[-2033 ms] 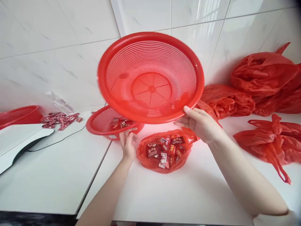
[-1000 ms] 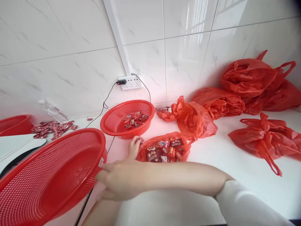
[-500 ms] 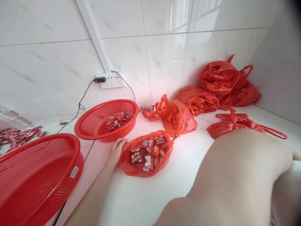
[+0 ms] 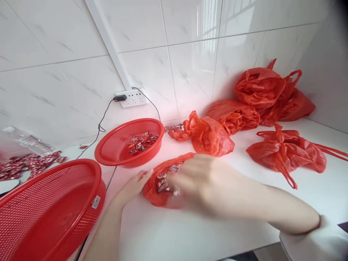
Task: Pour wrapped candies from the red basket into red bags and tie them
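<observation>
A red plastic bag point(image 4: 152, 195) lies with its mouth spread wide, filled with small red and brown wrapped packets point(image 4: 163, 184). At its left rim my left hand point(image 4: 136, 186) is closed on the edge of the plastic. My right hand point(image 4: 197, 181) is over the bag's right half, smeared by motion, and covers many of the packets. Whether its fingers hold anything cannot be made out. Behind the bag, a round red plastic basket point(image 4: 114, 139) contains more of the small packets point(image 4: 143, 141).
A larger red basket point(image 4: 40, 221) stands at the front left, with loose red packets point(image 4: 29, 165) behind it. Several red plastic bags point(image 4: 261, 87) are piled along the wall at right; a knotted one point(image 4: 282, 148) lies nearer. A cable runs from the wall socket point(image 4: 133, 98).
My right arm has swung left from the right side, and the hand is now over the bag. My left hand stays at the bag's rim. The view has shifted slightly.
</observation>
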Action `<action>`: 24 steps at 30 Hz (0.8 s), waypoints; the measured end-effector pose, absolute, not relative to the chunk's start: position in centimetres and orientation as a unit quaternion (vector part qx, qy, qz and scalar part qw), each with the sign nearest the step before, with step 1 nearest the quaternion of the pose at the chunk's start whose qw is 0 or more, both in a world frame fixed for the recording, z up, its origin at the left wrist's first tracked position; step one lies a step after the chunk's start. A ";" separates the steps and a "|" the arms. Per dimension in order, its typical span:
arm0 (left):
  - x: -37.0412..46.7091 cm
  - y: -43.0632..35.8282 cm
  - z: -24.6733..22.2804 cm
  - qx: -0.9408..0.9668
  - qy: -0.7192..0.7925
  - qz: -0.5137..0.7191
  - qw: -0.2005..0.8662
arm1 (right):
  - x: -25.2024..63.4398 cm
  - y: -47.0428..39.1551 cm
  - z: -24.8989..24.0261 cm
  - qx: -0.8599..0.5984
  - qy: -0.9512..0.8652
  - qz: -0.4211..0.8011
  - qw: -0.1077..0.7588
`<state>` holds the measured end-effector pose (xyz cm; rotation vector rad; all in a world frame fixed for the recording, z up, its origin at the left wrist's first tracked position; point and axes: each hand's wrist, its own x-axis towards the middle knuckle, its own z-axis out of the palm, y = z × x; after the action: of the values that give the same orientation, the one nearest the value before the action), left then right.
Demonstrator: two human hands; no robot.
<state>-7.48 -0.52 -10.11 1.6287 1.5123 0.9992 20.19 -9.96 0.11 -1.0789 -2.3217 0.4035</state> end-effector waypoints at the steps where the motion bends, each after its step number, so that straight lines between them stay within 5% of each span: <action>1: -7.5 -0.9 -9.7 0.640 0.583 0.336 0.372 | 20.7 -8.8 -0.5 -0.472 -0.847 0.107 0.219; 4: -7.2 -1.8 -9.2 0.665 0.589 0.238 0.391 | 22.5 -5.4 -3.7 -0.662 -0.749 0.023 0.016; 7: -6.9 -2.1 -9.2 0.658 0.621 0.238 0.353 | 23.9 -3.2 -6.5 -0.682 -0.729 0.039 -0.032; 12: -7.3 -2.1 -6.5 0.676 0.611 0.254 0.325 | 25.0 -2.5 -5.1 -0.599 -0.788 0.108 0.091; 18: -5.8 -3.5 -3.5 0.751 0.537 0.353 0.150 | 24.2 -3.0 -0.1 -0.548 -0.754 0.178 0.314; 24: -4.0 -5.7 -7.9 0.724 0.685 0.076 0.005 | 22.9 -3.3 -0.2 -0.576 -0.750 0.121 0.301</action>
<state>-3.96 -5.66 -7.95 2.2686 2.1458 0.2376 22.93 -3.30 -0.15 -1.5271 -1.9909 0.3203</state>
